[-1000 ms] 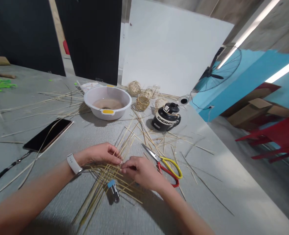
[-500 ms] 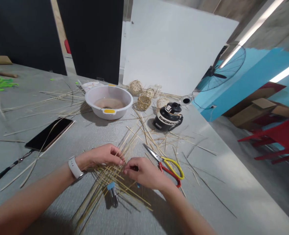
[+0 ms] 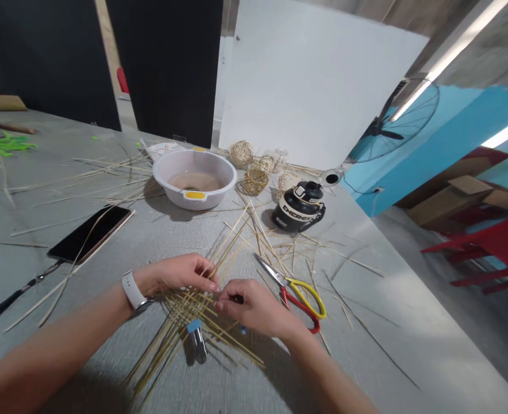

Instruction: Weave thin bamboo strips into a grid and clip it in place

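Note:
A loose lattice of crossed bamboo strips [image 3: 190,305] lies on the grey table, its long ends fanning out toward me and up past my fingers. My left hand [image 3: 188,272], with a white watch band on the wrist, pinches strips at the lattice's far edge. Close beside it, my right hand [image 3: 250,306] is closed, thumb against fingers, on strips at the right edge; the exact grip is partly hidden. A clip [image 3: 197,340] with a blue end and silver handles grips the near side of the weave. Another bit of blue shows beneath my right hand.
Scissors [image 3: 291,290] with red and yellow handles lie right of my right hand. Behind stand a white basin [image 3: 168,188] of water, woven balls [image 3: 241,154] and a black jug [image 3: 297,210]. A phone [image 3: 91,233] lies left, among scattered strips.
The whole view has shifted slightly. Both hands stay at the weave's far edge, with only small finger movement.

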Demonstrator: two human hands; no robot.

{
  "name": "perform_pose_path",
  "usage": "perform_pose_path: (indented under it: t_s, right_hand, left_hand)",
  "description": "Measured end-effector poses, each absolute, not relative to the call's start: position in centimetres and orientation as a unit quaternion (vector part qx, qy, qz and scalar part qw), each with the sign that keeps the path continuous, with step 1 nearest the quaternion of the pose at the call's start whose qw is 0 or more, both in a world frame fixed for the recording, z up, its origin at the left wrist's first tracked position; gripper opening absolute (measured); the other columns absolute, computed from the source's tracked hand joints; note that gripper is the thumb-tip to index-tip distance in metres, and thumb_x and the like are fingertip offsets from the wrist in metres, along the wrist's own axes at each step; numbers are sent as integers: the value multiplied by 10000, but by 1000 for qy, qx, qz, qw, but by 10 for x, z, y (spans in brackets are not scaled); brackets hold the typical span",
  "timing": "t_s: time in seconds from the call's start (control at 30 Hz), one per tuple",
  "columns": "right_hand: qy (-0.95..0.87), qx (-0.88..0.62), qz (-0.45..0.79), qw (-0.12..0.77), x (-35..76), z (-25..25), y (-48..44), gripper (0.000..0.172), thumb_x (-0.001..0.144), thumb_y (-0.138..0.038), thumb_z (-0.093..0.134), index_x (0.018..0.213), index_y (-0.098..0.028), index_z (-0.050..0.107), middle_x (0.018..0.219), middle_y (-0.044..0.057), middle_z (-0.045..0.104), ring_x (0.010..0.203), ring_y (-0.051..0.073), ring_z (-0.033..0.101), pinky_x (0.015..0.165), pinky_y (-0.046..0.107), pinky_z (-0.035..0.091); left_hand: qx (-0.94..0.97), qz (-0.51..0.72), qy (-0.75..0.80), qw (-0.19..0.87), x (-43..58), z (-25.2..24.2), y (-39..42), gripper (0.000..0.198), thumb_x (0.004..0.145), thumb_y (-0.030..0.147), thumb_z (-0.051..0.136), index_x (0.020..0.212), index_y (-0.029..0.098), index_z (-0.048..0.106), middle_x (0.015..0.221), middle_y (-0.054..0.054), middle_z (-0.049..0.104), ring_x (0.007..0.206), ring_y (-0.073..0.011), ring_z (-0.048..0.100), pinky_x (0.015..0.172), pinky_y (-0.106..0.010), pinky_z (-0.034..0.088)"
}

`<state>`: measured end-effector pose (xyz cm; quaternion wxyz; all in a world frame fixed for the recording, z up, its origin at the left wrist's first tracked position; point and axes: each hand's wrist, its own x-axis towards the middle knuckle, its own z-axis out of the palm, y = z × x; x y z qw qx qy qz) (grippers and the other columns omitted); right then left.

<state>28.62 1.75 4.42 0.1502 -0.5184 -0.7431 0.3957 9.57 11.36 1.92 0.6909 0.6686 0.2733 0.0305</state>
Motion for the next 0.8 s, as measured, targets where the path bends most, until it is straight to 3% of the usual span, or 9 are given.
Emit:
perform_pose_path:
  t_s: [0.37,0.47,0.57,0.7,0.8]
  right_hand:
    - [-771,-456,425,129,288,39,21,187,816,-122,492,779,-164,671,707,-27,605,638,101,506,596,186,363]
    - [-737,-502,431,136,292,39,25,191,854,-246,522,753,-153,653,634,-39,542,587,95,465,541,196,334]
    - [-667,-586,430,166,300,41,31,337,877,-435,523,742,-148,637,600,-39,503,555,99,448,519,212,335]
    - [-562,-545,578,229,311,46,37,233,828,-371,612,921,-165,671,744,-7,626,616,110,549,607,238,432]
    - [-505,-508,641,275,314,46,38,256,781,-340,682,974,-173,690,809,12,675,699,128,615,737,290,477]
  left_hand:
    - [675,48,274,684,94,20,103,242,799,390,636,777,162,559,681,20,581,611,-124,528,570,-231,395]
    - [670,55,285,684,94,20,104,235,796,381,642,779,163,557,673,21,586,605,-124,532,558,-227,386]
    - [657,69,305,686,92,17,109,242,799,386,639,801,161,551,692,4,612,606,-130,549,563,-236,395]
    - [640,91,332,687,89,12,116,254,792,390,645,811,159,541,702,-8,623,611,-137,571,577,-249,407]
    - [629,96,335,695,88,12,119,263,774,390,662,808,156,547,708,-10,632,615,-138,578,594,-255,418]
